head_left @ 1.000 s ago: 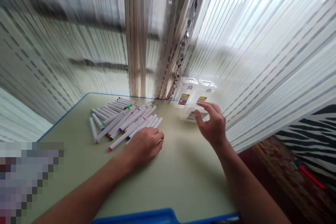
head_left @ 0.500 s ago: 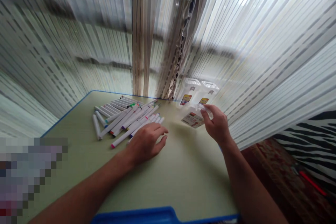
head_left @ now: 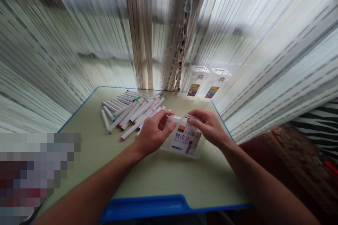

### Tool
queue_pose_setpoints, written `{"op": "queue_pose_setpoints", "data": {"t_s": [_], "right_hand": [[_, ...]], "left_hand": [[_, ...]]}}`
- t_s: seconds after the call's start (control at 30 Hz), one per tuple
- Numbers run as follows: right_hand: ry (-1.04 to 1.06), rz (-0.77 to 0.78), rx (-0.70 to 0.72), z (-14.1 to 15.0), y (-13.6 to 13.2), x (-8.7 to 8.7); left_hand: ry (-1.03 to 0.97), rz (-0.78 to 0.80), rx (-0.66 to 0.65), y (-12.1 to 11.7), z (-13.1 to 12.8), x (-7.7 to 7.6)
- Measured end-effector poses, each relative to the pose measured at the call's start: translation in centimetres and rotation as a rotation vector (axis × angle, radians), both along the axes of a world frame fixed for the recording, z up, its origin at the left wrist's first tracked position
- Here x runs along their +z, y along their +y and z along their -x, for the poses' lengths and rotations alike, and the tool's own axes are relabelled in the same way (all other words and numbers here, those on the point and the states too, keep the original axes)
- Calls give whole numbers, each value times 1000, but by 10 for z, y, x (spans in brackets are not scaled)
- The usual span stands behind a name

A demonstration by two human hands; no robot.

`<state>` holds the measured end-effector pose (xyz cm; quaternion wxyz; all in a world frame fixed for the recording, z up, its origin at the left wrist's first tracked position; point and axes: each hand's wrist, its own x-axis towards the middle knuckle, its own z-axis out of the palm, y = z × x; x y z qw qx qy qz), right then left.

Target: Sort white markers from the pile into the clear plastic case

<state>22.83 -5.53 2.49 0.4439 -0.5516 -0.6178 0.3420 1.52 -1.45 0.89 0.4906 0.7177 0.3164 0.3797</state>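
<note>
Between my hands is a clear plastic marker case with a printed label on its front, held over the middle of the table. My left hand grips its upper left side, the thumb on the front face. At the top right, my right hand has its fingers closed around the edge near the handle. Just beyond my left hand lies a loose pile of white markers with caps of various colours; my left hand hides part of it.
Two clear plastic cases with yellow labels stand at the table's back right corner. The pale green table has a blue rim and a blue tray at its near edge. String curtains hang behind. A pixelated patch covers the lower left.
The case has come from the back right toward me, held in my right hand and turned with its label facing me. My left hand has moved right and taken hold of it.
</note>
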Motion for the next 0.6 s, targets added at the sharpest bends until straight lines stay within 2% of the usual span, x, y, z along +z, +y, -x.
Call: {"op": "queue_pose_setpoints", "data": {"t_s": [0.1,0.17,0.23,0.33,0.4,0.5,0.53,0.6], "right_hand": [[283,20,61,-6,2,1],[396,25,105,-8,3,0],[417,38,182,-8,5,-4],[318,27,247,0,3,-8],[227,-42,176,7,-1,-10],[-49,-281,-86,14,-8,-7],[-164,-381,-173,16,-10,-6],[-351,-552,-267,20,-13,-5]], "left_hand": [[-148,164,40,4,-2,0],[-248,239,103,8,-2,1],[-334,272,166,13,-2,0],[-372,229,205,17,0,-2],[-311,134,235,16,1,-3],[-167,-67,323,9,1,-4],[-135,-108,322,5,0,-4],[-110,-89,213,-5,-3,-4]]}}
